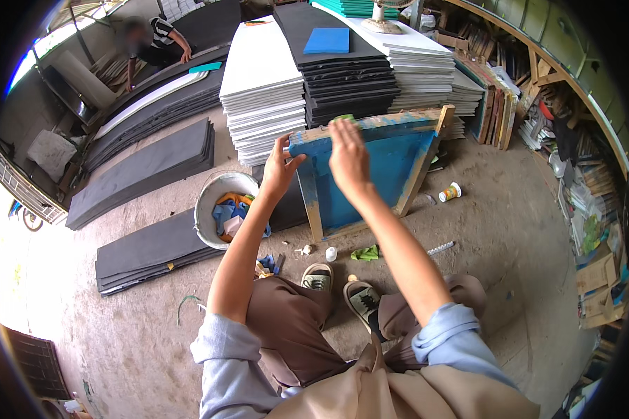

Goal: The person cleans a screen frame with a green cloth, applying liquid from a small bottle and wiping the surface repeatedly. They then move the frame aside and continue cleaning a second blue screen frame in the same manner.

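A wooden frame with a blue mesh panel (360, 185), like a printing screen, stands tilted on the floor in front of me. My left hand (279, 169) grips its upper left corner, thumb and fingers bent around the edge. Over the top rail, my right hand (349, 157) is closed with its fingers together, pressing a green cloth (344, 118) against the wood. Only a bit of that cloth shows past the fingertips. Blue stain covers the mesh and parts of the wooden bars.
Left of the frame stands a grey bucket (201, 213) of coloured rags. A green rag (365, 253), a small white bottle (331, 253) and a cup (450, 192) lie about the floor. Behind rise stacks of white sheets (265, 105) and black sheets (346, 87). Another person (162, 42) bends over sheets far left.
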